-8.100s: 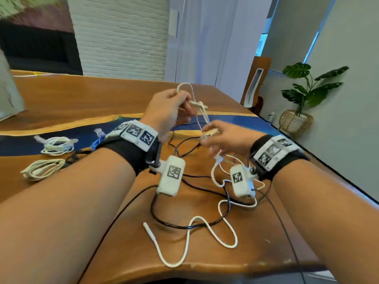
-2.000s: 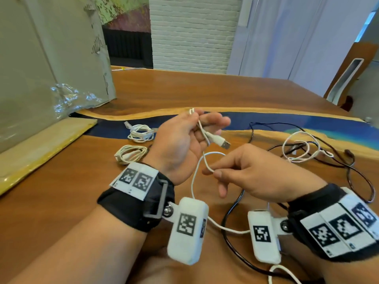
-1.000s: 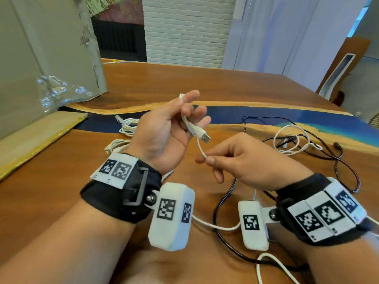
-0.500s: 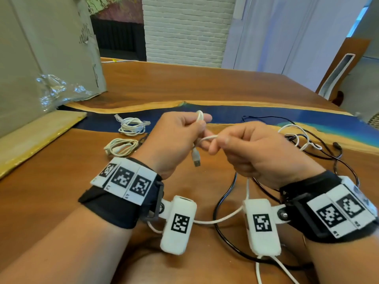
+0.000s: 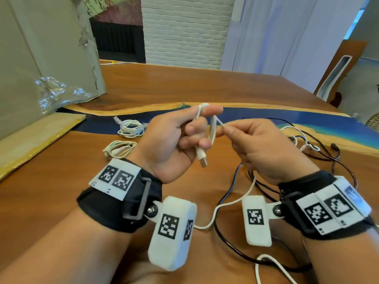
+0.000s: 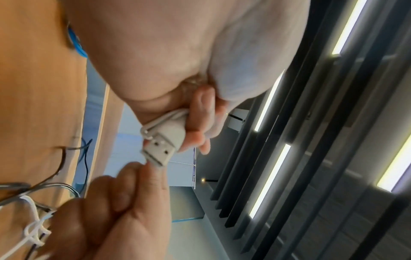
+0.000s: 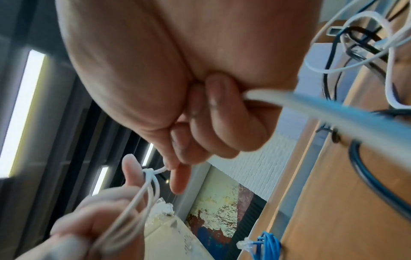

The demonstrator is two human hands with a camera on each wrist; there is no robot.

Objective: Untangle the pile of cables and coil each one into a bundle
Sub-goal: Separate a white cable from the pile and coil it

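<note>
My left hand [image 5: 184, 132] is raised over the table and holds a white USB cable [image 5: 212, 130], looped over the forefinger, with the plug [image 5: 202, 158] hanging below the curled fingers. The left wrist view shows that plug [image 6: 159, 147] close up against the fingers. My right hand [image 5: 246, 138] pinches the same cable just right of the loops; its slack [image 5: 231, 201] trails down between my wrists. The right wrist view shows the loops [image 7: 149, 186] round the left forefinger. A tangle of black and white cables [image 5: 307, 144] lies at the right.
Two coiled white bundles [image 5: 131, 128] [image 5: 121, 149] lie left of my hands. The right wrist view shows a blue cable [image 7: 266, 246] on the wood. A large cardboard box [image 5: 41, 58] with crumpled plastic stands at the back left. A black cable [image 5: 231, 242] curves near the table's front edge.
The left hand has kept hold of the white cable's plug end while the right hand brought cable over it; loops now sit on the left forefinger, and the plug hangs downward.
</note>
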